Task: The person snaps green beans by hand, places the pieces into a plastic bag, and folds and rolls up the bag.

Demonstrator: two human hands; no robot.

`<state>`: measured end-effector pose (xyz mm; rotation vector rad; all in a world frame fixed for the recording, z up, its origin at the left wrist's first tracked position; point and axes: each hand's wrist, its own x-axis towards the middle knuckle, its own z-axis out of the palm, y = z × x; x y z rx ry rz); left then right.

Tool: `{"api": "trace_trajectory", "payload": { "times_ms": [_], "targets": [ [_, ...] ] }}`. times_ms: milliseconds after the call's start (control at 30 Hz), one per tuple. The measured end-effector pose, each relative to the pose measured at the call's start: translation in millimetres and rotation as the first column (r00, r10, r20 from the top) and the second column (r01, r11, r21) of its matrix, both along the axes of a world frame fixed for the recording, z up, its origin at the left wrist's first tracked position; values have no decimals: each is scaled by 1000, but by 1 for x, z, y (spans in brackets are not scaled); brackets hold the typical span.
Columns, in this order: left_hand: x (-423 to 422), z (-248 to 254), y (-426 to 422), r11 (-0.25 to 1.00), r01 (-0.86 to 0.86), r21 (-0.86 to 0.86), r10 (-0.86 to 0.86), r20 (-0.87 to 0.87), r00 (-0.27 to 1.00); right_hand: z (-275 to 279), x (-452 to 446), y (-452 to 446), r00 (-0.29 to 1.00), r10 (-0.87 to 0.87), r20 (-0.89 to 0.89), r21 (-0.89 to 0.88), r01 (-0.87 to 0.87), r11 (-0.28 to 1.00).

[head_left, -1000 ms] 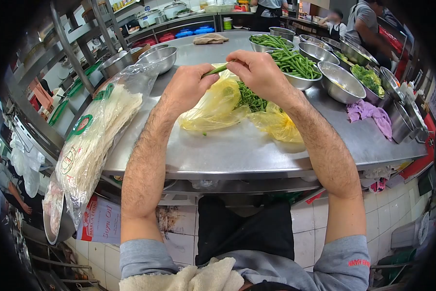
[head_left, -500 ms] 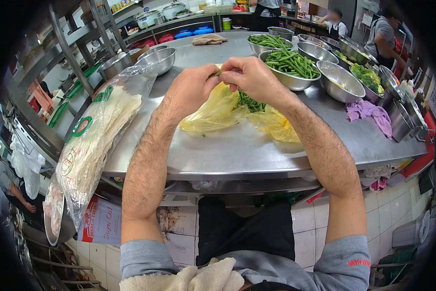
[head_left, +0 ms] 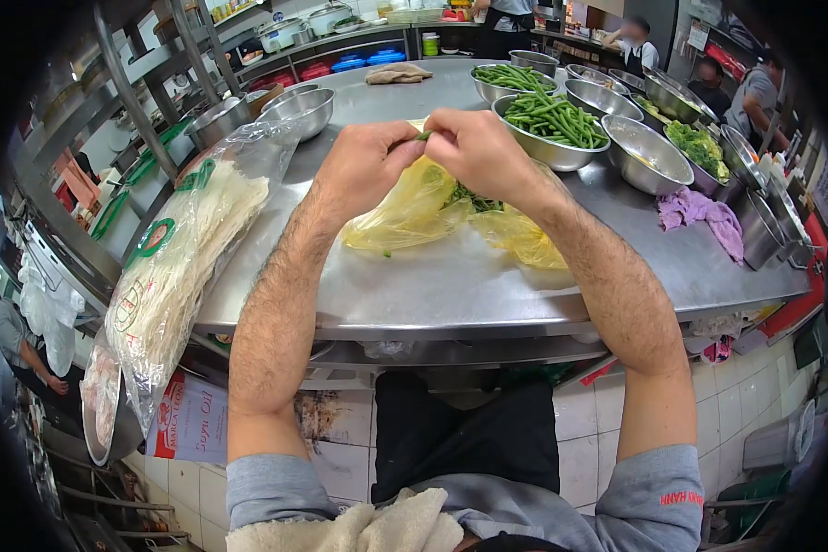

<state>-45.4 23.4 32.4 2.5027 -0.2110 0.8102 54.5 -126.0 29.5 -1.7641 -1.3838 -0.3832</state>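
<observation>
My left hand (head_left: 370,158) and my right hand (head_left: 474,147) meet above the steel table, fingers pinched around a green bean (head_left: 423,135) that shows between them. Most of the bean is hidden by my fingers. Below them lies an open yellow plastic bag (head_left: 405,216) with bean trimmings (head_left: 469,198) in it. Just beyond my right hand stands a steel bowl heaped with green beans (head_left: 556,120), and a second bowl of green beans (head_left: 510,78) sits behind it.
A clear bag of white noodles (head_left: 188,258) hangs over the table's left edge. Steel bowls (head_left: 303,112) stand behind it. To the right are a steel bowl (head_left: 648,156), leafy greens (head_left: 699,147) and a purple cloth (head_left: 699,216). A brown cloth (head_left: 397,74) lies at the back. Other people stand beyond.
My hands have shifted slightly, still together on the bean, and my right fingers have curled closer to the left. In the background at right, another person has come into view.
</observation>
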Motion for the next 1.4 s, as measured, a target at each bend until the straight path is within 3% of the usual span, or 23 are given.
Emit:
{"api": "trace_trajectory", "payload": {
  "times_ms": [33, 67, 100, 133, 233, 300, 333, 367, 433, 533, 667, 767, 800, 833, 867, 933, 1067, 1133, 1200, 1300, 1333, 1400],
  "targets": [
    [-1, 0, -1, 999, 7, -38, -5, 31, 999, 0, 1, 0, 1000, -1, -1, 0, 1, 1000],
    [-1, 0, -2, 999, 8, -38, -7, 32, 999, 1, 4, 1, 944, 83, -320, 30, -78, 997],
    [-1, 0, -3, 999, 17, -47, -14, 76, 997, 3, 7, 3, 782, 165, -600, 84, -144, 986],
    [-1, -1, -3, 998, 27, -56, -20, 120, 993, 5, 9, 2, 783, 165, -600, 84, -144, 986],
    [2, -2, -1, 999, -34, 43, 28, 122, 992, 7, 15, -6, 872, 48, -487, 22, -43, 999],
    [2, -3, 1, 995, -77, 61, 71, 104, 992, 6, 15, -12, 987, 2, -161, -4, -3, 1000],
    [3, -3, 1, 990, -118, 82, 111, 84, 990, 6, 15, -12, 1000, -19, 13, -11, 19, 1000],
    [3, -3, 2, 989, -121, 80, 114, 83, 990, 4, 14, -10, 1000, -15, 12, -13, 15, 1000],
    [3, -3, 3, 979, -159, 125, 150, 76, 986, -1, 12, -4, 954, 45, 297, -3, -47, 999],
    [3, -4, 1, 981, -135, 141, 121, 107, 987, -3, 10, -3, 900, -33, 435, -28, 50, 998],
    [4, -5, -2, 978, -103, 183, 80, 127, 989, 0, 5, -5, 887, -101, 451, -55, 141, 988],
    [5, -5, -6, 984, -77, 160, 52, 159, 986, 2, 5, -3, 926, -107, 362, 49, 96, 994],
    [6, -5, -7, 996, -47, 82, 29, 206, 978, 5, 3, -3, 994, -51, 96, 65, 45, 997],
    [6, -5, -8, 1000, -13, 6, 11, 254, 967, 7, 1, -3, 984, 18, -175, 95, -2, 995],
    [5, -5, -8, 1000, -13, 9, 10, 255, 967, 7, 1, -2, 985, 19, -174, 98, -2, 995],
    [3, -2, -11, 997, -48, -68, 58, 157, 986, 6, 6, 0, 852, 159, -499, 153, -94, 984],
    [6, -3, -16, 998, -10, -63, 19, 137, 990, 3, 18, 0, 753, 187, -630, 195, -80, 978],
    [11, 0, -21, 950, 61, -305, -5, 180, 984, 3, 26, -5, 815, 111, -568, 110, -59, 992],
    [23, 7, -16, 923, 123, -364, -39, 228, 973, 5, 30, -9, 867, 37, -498, 22, -30, 999],
    [42, 20, -15, 699, 405, -589, -149, 434, 889, 13, 24, -13, 629, 304, -716, 186, -248, 951],
    [49, 22, -15, 701, 408, -585, -149, 439, 886, 13, 21, -13, 633, 307, -711, 187, -251, 950],
    [62, 25, -21, 508, 528, -681, -120, 551, 826, 12, 13, -9, 600, 393, -696, 208, -355, 911]
  ]
}}
